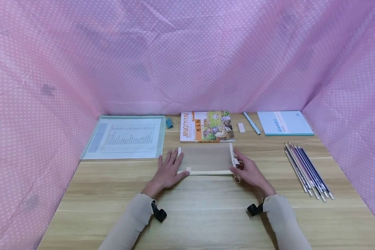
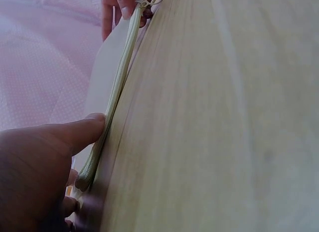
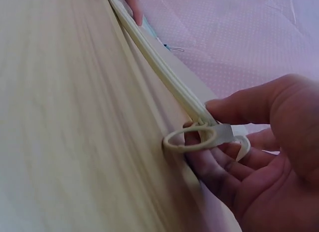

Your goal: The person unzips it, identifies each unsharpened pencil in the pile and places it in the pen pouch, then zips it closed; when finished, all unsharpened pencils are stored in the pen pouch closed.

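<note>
A flat, greyish zip pouch with cream edging lies on the table between both hands. Its zipper runs along the near edge, and a ring-shaped pull hangs at the right corner. My left hand rests at the pouch's left end with its fingers spread and fairly straight. In the left wrist view its thumb touches the zipper edge. At the right corner my right hand pinches the pouch, thumb above and fingers curled below, partly hidden behind the ring.
Behind the pouch lies a picture-covered book, with an eraser, a pen and a pale blue notebook farther right. Several pencils lie at the right. A document folder and a teal binder clip are at the left.
</note>
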`<control>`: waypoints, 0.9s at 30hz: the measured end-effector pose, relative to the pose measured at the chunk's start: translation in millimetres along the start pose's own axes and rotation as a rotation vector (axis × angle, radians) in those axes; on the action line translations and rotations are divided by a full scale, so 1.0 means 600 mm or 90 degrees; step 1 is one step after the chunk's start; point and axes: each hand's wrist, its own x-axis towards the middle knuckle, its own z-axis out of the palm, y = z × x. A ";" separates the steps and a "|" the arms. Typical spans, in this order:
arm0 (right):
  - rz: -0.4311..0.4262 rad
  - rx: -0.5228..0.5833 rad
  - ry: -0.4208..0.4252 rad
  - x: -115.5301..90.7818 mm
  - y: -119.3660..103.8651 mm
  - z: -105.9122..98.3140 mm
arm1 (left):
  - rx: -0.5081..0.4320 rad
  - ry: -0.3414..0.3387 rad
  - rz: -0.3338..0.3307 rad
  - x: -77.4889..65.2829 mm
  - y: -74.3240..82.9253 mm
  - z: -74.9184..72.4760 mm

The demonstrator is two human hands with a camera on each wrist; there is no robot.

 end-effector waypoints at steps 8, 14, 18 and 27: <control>0.018 0.150 0.006 0.006 0.014 -0.004 | -0.007 0.001 0.005 0.001 0.001 -0.005; 0.033 0.180 0.020 0.006 0.018 0.001 | -0.016 0.000 0.001 -0.001 0.002 -0.013; 0.042 0.182 0.023 0.007 0.019 0.002 | -0.025 0.016 -0.003 -0.007 0.014 -0.025; 0.049 0.183 0.016 0.008 0.025 0.001 | -0.040 0.039 0.098 -0.034 0.080 -0.036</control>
